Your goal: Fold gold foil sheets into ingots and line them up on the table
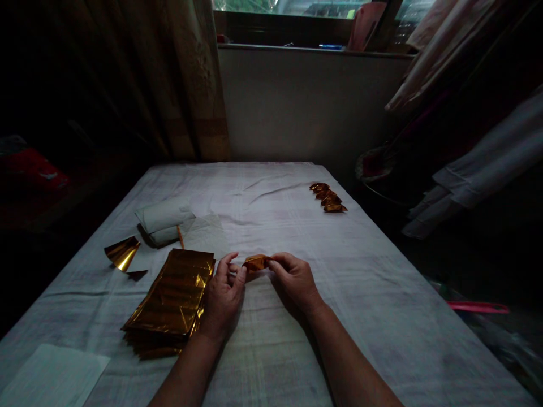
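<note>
A small folded gold foil paper piece (256,262), pointed at its ends, is held between my two hands just above the cloth. My right hand (297,277) pinches its right tip between thumb and fingers. At the left tip, the thumb of my left hand (224,294) presses against the piece; its forefinger is raised and the other fingers are curled. Beside my left hand lies a thick stack of gold foil sheets (169,294). Several similar folded gold pieces (328,198) sit in a row near the table's far right edge.
A pale checked cloth (360,316) covers the table. Left of centre are a bundle of folded grey-white paper (163,217), a curled gold foil strip (123,254) and a flat pale sheet (55,373). Clothes (487,152) hang at right; a curtain (190,85) hangs behind.
</note>
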Demonstrator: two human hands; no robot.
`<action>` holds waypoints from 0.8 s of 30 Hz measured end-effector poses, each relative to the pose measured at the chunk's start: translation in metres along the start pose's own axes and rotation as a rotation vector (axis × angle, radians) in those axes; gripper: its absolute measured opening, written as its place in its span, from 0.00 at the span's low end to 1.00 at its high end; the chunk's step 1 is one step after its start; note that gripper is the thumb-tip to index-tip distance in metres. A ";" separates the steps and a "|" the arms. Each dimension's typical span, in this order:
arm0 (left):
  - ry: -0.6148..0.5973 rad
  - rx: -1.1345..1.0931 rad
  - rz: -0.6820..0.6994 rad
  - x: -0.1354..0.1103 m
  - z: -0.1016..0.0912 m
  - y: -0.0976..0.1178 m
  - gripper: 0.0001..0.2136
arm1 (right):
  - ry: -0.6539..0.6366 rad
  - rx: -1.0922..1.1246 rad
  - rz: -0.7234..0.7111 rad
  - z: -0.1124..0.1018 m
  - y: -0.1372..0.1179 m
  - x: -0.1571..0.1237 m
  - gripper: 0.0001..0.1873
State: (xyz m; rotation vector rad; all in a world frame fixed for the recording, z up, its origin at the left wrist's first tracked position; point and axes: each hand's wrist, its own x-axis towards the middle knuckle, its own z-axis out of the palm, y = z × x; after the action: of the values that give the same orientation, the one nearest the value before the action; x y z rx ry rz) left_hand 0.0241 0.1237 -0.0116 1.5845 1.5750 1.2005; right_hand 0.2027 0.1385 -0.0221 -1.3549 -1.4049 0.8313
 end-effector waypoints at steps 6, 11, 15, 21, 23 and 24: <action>-0.031 -0.005 -0.013 0.001 0.000 -0.005 0.21 | 0.160 0.009 0.072 -0.012 0.007 0.006 0.14; -0.048 -0.005 -0.022 0.002 0.001 -0.009 0.20 | 0.354 -0.215 0.051 -0.051 0.013 0.031 0.17; -0.041 0.035 -0.018 0.002 0.001 -0.007 0.18 | 0.562 -0.486 0.096 -0.094 0.026 0.064 0.15; -0.027 0.050 -0.007 0.002 0.001 -0.006 0.18 | 0.690 -0.728 0.229 -0.145 0.060 0.094 0.14; -0.028 0.060 -0.001 0.003 0.000 -0.006 0.18 | 0.710 -0.739 0.259 -0.156 0.069 0.099 0.14; -0.026 0.065 0.002 0.003 0.000 -0.006 0.18 | 0.715 -0.744 0.272 -0.161 0.073 0.101 0.13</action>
State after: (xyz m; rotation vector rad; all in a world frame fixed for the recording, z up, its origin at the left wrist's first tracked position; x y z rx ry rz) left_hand 0.0214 0.1270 -0.0168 1.6371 1.6108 1.1354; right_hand 0.3873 0.2237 -0.0255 -2.1617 -0.9734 -0.0951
